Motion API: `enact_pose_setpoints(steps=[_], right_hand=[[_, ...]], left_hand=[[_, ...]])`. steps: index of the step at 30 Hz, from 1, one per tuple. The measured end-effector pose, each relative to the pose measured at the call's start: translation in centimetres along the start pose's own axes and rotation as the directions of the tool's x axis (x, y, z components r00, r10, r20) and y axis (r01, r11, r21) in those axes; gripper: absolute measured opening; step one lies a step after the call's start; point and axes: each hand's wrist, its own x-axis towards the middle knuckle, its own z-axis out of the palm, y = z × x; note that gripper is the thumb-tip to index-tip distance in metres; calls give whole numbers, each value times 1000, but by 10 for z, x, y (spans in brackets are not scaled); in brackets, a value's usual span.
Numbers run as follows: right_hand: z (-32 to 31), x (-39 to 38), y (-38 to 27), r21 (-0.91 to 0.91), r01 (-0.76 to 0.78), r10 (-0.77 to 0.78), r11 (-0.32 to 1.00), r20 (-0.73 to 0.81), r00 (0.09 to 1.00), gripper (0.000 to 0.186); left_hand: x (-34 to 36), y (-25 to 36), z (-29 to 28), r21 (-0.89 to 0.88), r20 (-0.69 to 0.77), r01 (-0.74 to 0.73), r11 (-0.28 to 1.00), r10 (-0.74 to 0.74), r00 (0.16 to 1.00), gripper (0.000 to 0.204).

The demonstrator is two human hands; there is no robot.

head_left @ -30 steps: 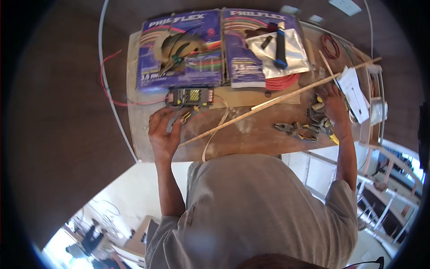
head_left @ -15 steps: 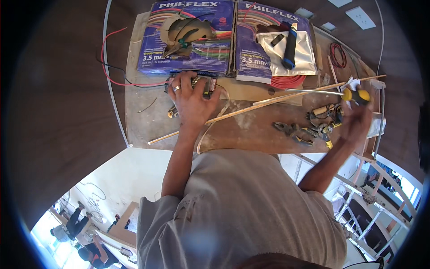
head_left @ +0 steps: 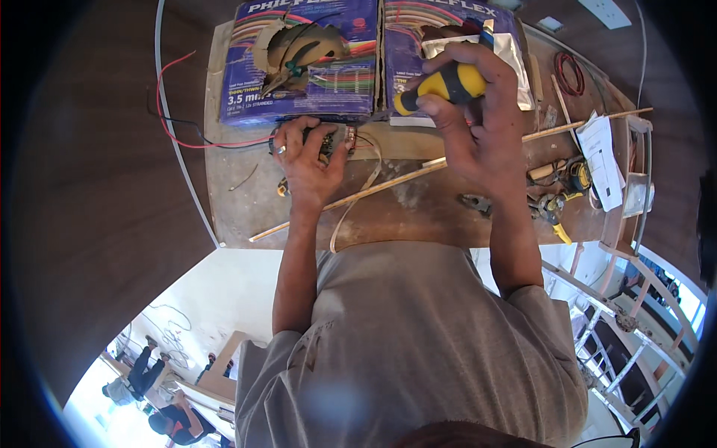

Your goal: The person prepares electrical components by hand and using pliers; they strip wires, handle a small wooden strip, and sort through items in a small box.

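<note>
My left hand (head_left: 308,160) lies on a small dark electrical part (head_left: 334,140) with wires, holding it down on the wooden board (head_left: 418,209). My right hand (head_left: 467,112) is raised over the board's far middle and grips a screwdriver with a yellow and black handle (head_left: 441,84). The screwdriver's tip is hidden by the hand. A red wire (head_left: 194,142) and a black wire run from the part off to the left.
Two purple wire-coil boxes (head_left: 306,67) stand at the board's far edge, the left one torn open. A thin wooden strip (head_left: 388,183) crosses the board. Pliers and several small tools (head_left: 553,201) lie at right, beside a white paper (head_left: 603,149). People are far below.
My right hand came from the tools at the right to the board's middle with the yellow-handled screwdriver. My left hand stayed on the electrical part.
</note>
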Motion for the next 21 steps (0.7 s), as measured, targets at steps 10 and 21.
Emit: enact_pose_setpoints(steps=[10,21], right_hand=[[5,4,0,86,-83,81,993,26,996,56],[6,3,5,14,-66,65,998,44,997,55]], left_hand=[[-4,-10,0,-73,35,32,997,-29,999,35],[-4,-10,1,-90,48,48,995,-44,998,36]])
